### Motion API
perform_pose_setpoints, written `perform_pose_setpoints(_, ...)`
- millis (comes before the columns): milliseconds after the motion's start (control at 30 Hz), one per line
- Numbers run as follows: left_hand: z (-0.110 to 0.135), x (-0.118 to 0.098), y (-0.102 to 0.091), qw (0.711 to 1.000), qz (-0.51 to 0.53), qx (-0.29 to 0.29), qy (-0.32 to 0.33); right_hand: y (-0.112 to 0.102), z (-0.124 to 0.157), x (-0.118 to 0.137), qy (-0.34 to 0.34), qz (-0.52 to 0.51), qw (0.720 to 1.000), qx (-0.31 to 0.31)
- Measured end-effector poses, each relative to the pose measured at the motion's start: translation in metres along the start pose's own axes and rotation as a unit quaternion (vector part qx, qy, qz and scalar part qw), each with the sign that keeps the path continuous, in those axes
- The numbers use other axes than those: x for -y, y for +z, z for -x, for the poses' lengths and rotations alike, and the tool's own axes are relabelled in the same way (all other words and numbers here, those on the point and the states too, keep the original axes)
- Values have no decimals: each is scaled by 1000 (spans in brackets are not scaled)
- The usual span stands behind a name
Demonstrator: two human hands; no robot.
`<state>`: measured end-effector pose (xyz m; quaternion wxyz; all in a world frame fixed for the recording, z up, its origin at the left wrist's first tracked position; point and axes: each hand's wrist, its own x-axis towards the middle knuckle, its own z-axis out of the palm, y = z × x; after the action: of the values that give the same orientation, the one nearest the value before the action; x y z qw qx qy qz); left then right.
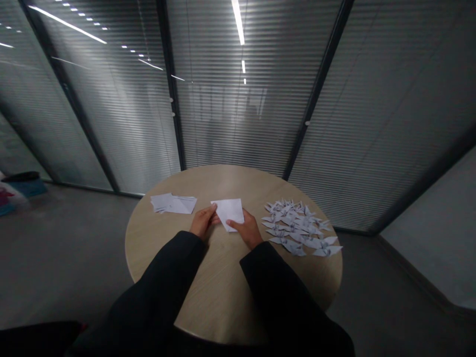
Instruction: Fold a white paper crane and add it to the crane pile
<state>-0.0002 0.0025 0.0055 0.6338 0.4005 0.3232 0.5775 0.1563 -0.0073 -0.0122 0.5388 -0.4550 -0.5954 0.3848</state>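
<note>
A white paper sheet (229, 210) is held in front of the person, over the round wood-grain counter (211, 287), and serves as the landmark here. The left hand (203, 221) is at the sheet's left side, its grip grasping the paper: the thumb lies on top near the upper left corner and the fingers curl in underneath. The right hand (251, 230) is at the sheet's lower right, its grip grasping the same paper, with the thumb pressed flat on the face near the bottom edge. Whether the sheet's underside touches the counter, I cannot tell; nor can I tell if it is one layer or already folded.

To the left of the sheet, well apart from it, a loose stack of white paper (173, 204) lies with its pieces fanned and overlapping. To the right of the sheet, beyond the right hand, many folded paper cranes (297, 225) lie crowded in rough rows, wings spread and touching; the nearest row reaches the counter's right rim. Dark sleeves (163, 277) extend from below the sheet up to both wrists.

Beyond the sheet, past the counter's far edge, stands a glass partition (238, 124) with horizontal blinds and dark frames. Far left of the sheet, a blue container with a black rim (26, 184) stands on the grey floor (82, 248).
</note>
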Motion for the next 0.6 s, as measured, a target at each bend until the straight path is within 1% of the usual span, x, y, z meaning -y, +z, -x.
perform_pose_setpoints(100,1,0,-1,999,-37,8,12,0,1,3,1,-7,1000,7)
perform_pose_setpoints(367,0,6,-3,995,-63,-29,64,2,3,12,11,-29,999,29)
perform_pose_setpoints(500,0,10,-4,995,-68,-38,66,2,3,13,0,-34,998,44)
perform_pose_setpoints(600,0,10,-4,996,-62,-39,60,2,3,13,-8,-29,999,43)
